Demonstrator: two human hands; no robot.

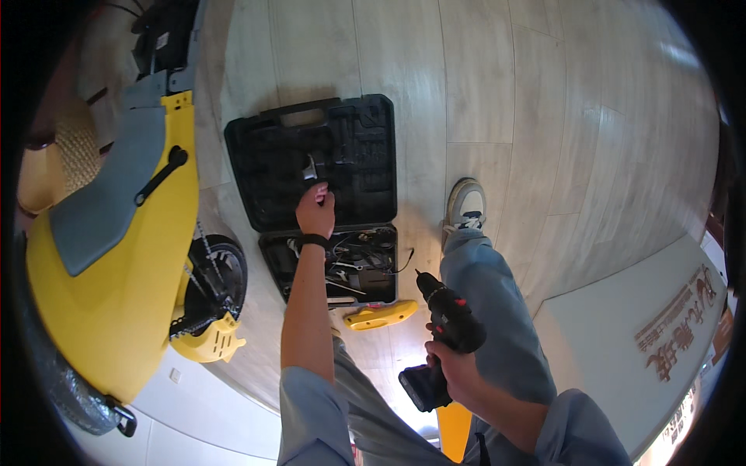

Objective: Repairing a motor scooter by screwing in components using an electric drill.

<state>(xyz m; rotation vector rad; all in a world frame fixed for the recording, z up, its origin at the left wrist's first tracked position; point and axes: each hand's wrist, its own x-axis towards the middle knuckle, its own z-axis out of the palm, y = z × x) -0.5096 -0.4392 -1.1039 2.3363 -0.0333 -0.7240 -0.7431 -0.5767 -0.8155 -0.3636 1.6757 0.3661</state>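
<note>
My right hand (457,368) is wrapped round the grip of a black cordless drill (458,326) with red accents. The drill's thin bit points up and to the left. My left hand (316,211) reaches over the open black tool case (365,198), its fingers curled together in front of the lid. Just beyond those fingertips is a small shiny metal piece (311,168); whether they grip it or something else is too small to tell. Under my left wrist, the case's lower half holds wrenches (342,266), cables and other loose tools.
At left stands a large yellow machine (155,287) with a grey seat-like panel (116,186), a black crank and a wheel (228,272). A yellow cover piece (381,315) lies by the case's near edge. A white sign board (606,326) is at right, on the wood-plank floor (528,93).
</note>
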